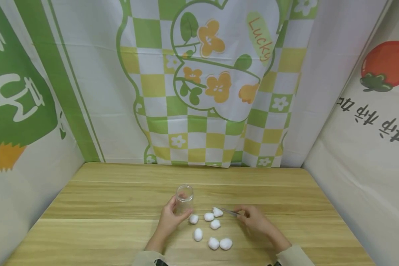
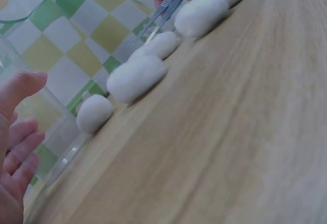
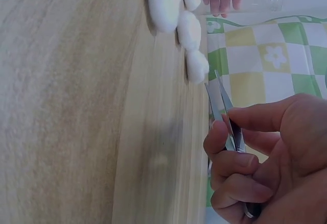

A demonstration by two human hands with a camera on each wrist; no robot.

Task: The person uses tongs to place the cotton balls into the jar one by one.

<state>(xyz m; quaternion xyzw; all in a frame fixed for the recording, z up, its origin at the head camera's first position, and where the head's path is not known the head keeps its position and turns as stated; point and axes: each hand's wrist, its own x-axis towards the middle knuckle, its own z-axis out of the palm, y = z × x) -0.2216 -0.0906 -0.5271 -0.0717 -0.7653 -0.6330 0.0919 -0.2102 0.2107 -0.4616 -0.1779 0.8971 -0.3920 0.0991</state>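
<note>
Head view: left hand [image 1: 169, 219] curled round an upright clear jar [image 1: 184, 201], mouth up, presumably for steadiness; right hand [image 1: 254, 220] pinching tweezers [image 1: 230, 211], tips parted by the farthest cotton ball [image 1: 217, 212], likely for fine control, contact hard to tell. Two more cotton balls [image 1: 208, 217] between that one and the jar, four others [image 1: 215, 224] nearer the sleeves [image 1: 295, 256], all on the wooden table [image 1: 96, 207].

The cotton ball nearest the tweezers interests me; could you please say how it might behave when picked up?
The cotton ball would probably squash when pinched and feel light, given its fuzzy surface. Its lumpy, tapered shape may keep it from rolling freely.
</note>
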